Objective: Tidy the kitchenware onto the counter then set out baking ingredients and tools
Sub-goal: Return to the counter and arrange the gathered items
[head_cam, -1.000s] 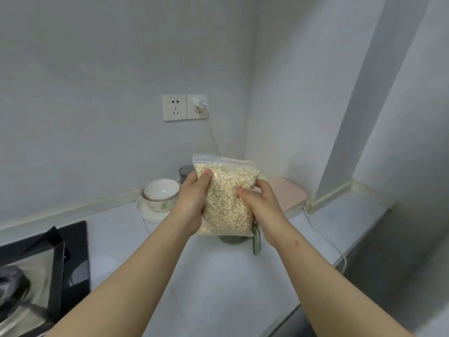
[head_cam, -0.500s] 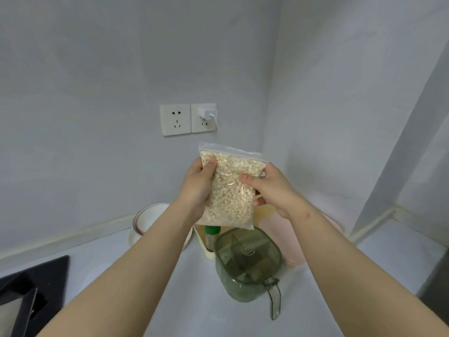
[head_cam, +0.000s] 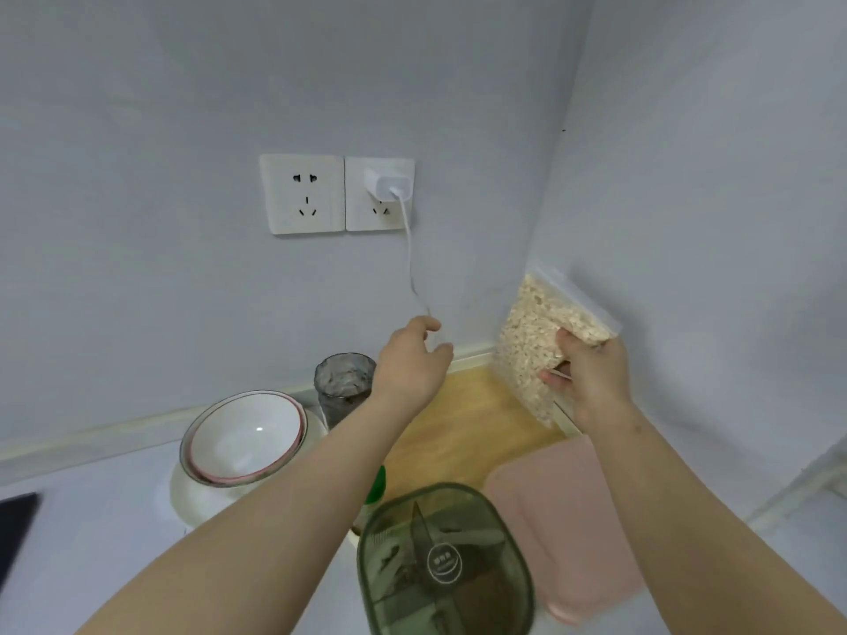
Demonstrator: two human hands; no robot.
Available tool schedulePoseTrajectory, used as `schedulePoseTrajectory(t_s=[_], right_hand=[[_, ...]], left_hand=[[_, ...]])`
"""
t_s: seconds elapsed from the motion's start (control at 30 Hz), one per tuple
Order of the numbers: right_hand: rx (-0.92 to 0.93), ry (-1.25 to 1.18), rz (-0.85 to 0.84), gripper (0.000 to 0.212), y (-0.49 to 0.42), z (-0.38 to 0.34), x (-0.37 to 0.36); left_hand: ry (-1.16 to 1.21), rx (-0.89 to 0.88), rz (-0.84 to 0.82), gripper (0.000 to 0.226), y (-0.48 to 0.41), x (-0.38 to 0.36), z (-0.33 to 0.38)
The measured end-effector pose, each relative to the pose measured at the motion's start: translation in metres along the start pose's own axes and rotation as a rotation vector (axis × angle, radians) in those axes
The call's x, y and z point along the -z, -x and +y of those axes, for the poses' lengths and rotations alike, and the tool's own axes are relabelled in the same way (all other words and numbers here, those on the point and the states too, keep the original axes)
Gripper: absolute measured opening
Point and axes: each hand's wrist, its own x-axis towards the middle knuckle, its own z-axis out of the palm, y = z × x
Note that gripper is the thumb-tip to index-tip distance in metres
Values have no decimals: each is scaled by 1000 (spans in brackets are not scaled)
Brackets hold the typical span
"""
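Note:
My right hand (head_cam: pixel 591 382) grips a clear zip bag of oats (head_cam: pixel 536 332), tilted against the right wall in the counter's back corner. Its lower end sits over a yellow cutting board (head_cam: pixel 463 428). My left hand (head_cam: pixel 412 364) is off the bag, fingers loosely curled, and touches the white charger cable (head_cam: pixel 409 249) that hangs from the wall socket. Whether it pinches the cable I cannot tell.
A stack of white bowls (head_cam: pixel 243 437) stands at the left, a glass tumbler (head_cam: pixel 343 382) behind it. A green lidded pitcher (head_cam: pixel 444 561) sits at the front, a green-capped bottle (head_cam: pixel 376 488) half hidden beside it. A pink board (head_cam: pixel 568 511) lies at right. A black stove edge (head_cam: pixel 16 524) shows far left.
My left hand let go of the oats bag and reached to the cable. My right hand carried the bag to the right into the corner. The view moved closer to the counter.

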Motion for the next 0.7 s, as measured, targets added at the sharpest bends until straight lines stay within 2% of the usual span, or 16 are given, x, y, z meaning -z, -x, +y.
schedulePoseTrajectory(t_s=[0.27, 0.5, 0.7], right_hand=[[-138, -124, 92, 36, -72, 51, 3], [-255, -285, 43, 32, -100, 72, -12], [-264, -226, 90, 38, -104, 79, -21]], left_hand=[[-149, -2, -140, 38, -48, -52, -24], [-24, 81, -112, 30, -64, -66, -36], [7, 113, -72, 28, -69, -68, -42]])
